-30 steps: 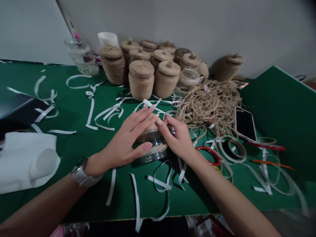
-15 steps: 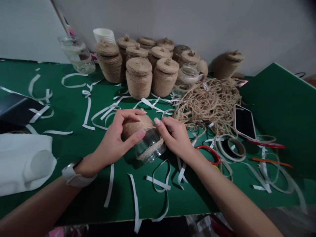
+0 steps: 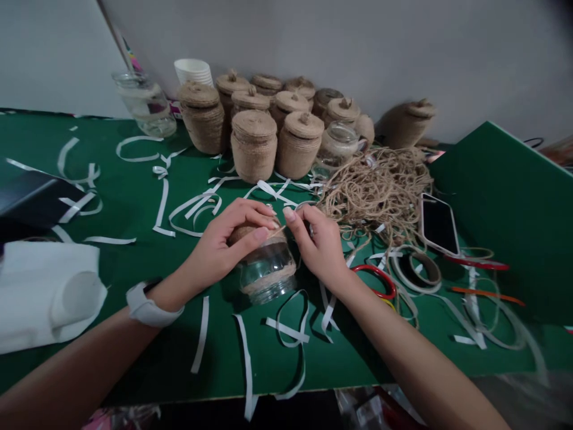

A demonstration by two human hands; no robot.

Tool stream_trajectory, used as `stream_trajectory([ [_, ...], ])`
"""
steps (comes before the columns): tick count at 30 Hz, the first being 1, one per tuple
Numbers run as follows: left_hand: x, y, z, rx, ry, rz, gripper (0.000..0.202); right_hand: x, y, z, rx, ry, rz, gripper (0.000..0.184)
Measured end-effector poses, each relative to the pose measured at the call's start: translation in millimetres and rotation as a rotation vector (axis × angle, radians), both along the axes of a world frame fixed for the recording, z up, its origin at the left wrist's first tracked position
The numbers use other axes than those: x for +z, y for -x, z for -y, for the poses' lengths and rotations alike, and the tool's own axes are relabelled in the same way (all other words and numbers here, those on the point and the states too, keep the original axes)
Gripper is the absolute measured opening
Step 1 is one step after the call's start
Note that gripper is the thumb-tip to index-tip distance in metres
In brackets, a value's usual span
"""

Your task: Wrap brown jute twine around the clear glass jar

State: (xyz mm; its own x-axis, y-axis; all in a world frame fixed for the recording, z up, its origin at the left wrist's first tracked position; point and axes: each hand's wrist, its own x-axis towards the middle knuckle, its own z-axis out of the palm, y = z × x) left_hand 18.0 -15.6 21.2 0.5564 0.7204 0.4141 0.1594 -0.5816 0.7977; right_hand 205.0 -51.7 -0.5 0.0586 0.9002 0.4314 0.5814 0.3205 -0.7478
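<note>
A glass jar (image 3: 267, 269) lies tilted on the green table, its mouth toward me. Jute twine is wound around its far part, and a pale band circles it close to the rim. My left hand (image 3: 233, 236) is wrapped over the twine-covered part from the left and grips the jar. On the other side my right hand (image 3: 316, 239) pinches a strand of jute twine (image 3: 280, 229) between thumb and fingers. The strand runs from those fingertips to the jar, by my left fingertips. The jar's far end is hidden under my left hand.
Several twine-covered jars (image 3: 253, 146) with lids stand at the back. A heap of loose twine (image 3: 376, 185) lies right of them, near a phone (image 3: 439, 224), a tape roll (image 3: 416, 269) and red-handled scissors (image 3: 376, 280). White strips (image 3: 246, 358) are scattered on the green table (image 3: 147, 364).
The jar has turned so that its mouth points more directly toward me. My left hand has shifted right along the twine, and my right hand has moved slightly away from the glass.
</note>
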Motion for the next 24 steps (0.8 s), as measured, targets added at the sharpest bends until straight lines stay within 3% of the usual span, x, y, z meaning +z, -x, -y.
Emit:
stream_trajectory([
  [9,2.0,-0.9,-2.7,0.018,0.044,-0.045,0.019,-2.4,-17.3,-21.4,0.153,-0.017,0.166,0.045],
  [14,7.8,0.1,-8.8,-0.065,0.021,-0.093,0.021,28.2,-54.2,-18.1,0.117,0.057,0.057,0.049],
  [19,18.1,-2.5,-4.3,-0.033,0.051,-0.177,0.026,68.1,-89.5,24.9,-0.026,0.016,-0.076,0.044],
  [21,22.1,-3.9,-0.6,-0.005,0.005,-0.224,0.03,72.7,-96.1,50.5,-0.07,0.062,-0.031,0.041],
  [24,29.8,-3.9,3.6,0.016,-0.089,-0.269,0.037,63.6,-100.4,88.9,-0.099,0.178,0.116,0.037],
])
